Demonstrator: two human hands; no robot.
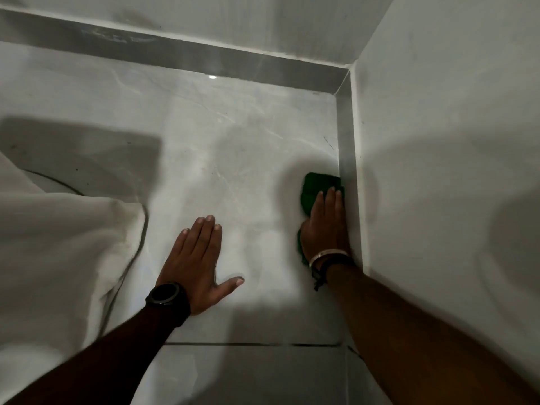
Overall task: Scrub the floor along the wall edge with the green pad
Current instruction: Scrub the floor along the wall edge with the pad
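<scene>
Head view: my right hand [323, 229] presses the green pad [318, 187] flat under extended fingers [330, 197], tight against the wall skirting [346, 159]. I'd keep pressure at the fingertips, stroking along the edge; left hand [195, 258] braces open on the floor [233, 141]

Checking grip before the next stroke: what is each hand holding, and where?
Right hand presses flat on the green pad's near half; left hand holds nothing.
</scene>
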